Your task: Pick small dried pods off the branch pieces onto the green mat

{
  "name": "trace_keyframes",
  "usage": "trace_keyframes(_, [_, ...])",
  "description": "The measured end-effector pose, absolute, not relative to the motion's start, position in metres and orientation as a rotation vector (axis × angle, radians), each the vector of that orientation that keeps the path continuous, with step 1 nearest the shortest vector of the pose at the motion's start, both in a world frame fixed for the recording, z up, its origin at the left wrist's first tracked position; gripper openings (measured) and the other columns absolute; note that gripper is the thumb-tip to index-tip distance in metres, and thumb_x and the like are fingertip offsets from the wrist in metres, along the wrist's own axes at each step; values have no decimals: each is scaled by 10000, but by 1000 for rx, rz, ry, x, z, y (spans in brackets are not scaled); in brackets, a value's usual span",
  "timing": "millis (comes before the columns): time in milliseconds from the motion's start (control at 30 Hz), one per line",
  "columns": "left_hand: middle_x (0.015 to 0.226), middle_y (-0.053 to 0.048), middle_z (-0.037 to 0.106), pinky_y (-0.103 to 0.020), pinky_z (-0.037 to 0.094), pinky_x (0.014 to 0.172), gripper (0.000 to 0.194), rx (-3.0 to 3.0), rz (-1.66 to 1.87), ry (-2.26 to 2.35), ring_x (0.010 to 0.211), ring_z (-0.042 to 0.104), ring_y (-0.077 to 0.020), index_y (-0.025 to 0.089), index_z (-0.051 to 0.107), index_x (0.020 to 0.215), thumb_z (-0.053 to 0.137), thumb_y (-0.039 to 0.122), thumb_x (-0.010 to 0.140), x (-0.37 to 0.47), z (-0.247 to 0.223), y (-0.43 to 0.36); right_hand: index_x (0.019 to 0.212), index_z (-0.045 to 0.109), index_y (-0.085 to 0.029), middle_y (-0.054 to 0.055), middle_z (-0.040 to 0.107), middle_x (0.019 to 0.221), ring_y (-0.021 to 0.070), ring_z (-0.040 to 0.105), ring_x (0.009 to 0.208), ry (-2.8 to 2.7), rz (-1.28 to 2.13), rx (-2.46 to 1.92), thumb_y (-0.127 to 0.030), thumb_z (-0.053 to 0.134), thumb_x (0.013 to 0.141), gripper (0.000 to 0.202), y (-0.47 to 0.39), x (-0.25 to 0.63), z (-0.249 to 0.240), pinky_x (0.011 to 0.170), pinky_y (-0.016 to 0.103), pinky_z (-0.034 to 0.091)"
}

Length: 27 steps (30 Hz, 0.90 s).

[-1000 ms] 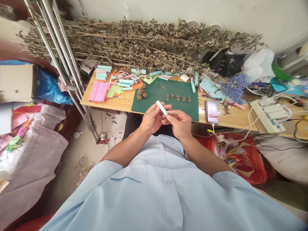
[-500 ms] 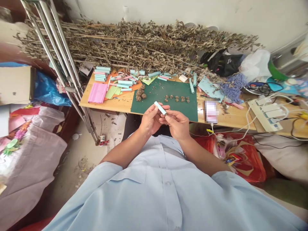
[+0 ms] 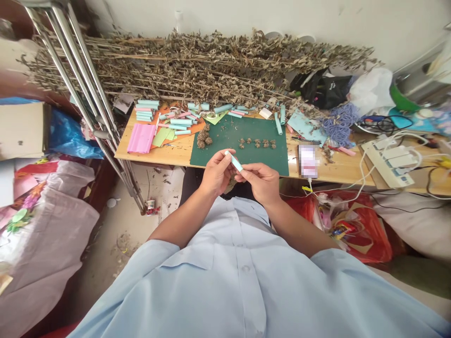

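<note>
Between my two hands is a small light-blue paper tube [image 3: 234, 161], tilted with its upper end to the left. My left hand [image 3: 215, 172] pinches its upper part between thumb and fingers. Closed on the lower right end are the fingertips of my right hand [image 3: 263, 182], which hide that end. Just beyond my hands lies a green cutting mat [image 3: 232, 136] on the wooden table. On the mat, a pile of dried brown plant clumps [image 3: 203, 136] sits at the left, and several smaller clumps [image 3: 257, 143] form a row at the right.
Blue paper rolls [image 3: 181, 121] and folded pink paper [image 3: 141, 138] lie left of the mat. Dried leafy stalks [image 3: 197, 63] fill the back. To the right are a phone [image 3: 307, 161], purple yarn [image 3: 340, 124] and a power strip [image 3: 387, 162]. Metal poles [image 3: 79, 70] stand at the left.
My right fingertips now cover the tube's lower end, where dark material showed before. Both hands stay in nearly the same place, and the view has shifted slightly.
</note>
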State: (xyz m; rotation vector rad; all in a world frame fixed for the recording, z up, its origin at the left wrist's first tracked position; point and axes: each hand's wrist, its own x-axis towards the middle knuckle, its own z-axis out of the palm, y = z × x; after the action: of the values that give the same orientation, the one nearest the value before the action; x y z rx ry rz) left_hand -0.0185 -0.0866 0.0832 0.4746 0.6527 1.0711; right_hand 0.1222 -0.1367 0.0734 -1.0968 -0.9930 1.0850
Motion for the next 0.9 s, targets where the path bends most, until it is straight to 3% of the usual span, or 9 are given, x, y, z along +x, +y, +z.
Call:
trace_keyframes(367, [750,5,684,-212,526,588,265,479,1053,619,592,635,-92,166,719,1064,814,344,891,-16,81,-87,993,798,-268,-3,819,850,202,792,694,-1023,976,-1093,-431,907,799,276,-138,121,73,712,388,722])
trace_keyframes(633, [719,8,683,-200,512,600,245,430,1070,669,582,626,-83,160,716,1048,798,348,913,-14,79,-84,1027,822,-342,34,823,1045,253,798,914,-1404,449,-1122,-368,806,907,124,-137,133,62,842,466,700])
trace_keyframes(900, [755,5,701,-210,558,630,355,463,1142,587,623,672,-97,154,704,1074,867,380,854,-14,70,-83,1120,811,-309,55,827,1074,221,802,930,-1653,99,-1079,-223,701,979,198,-133,138,64,816,378,700])
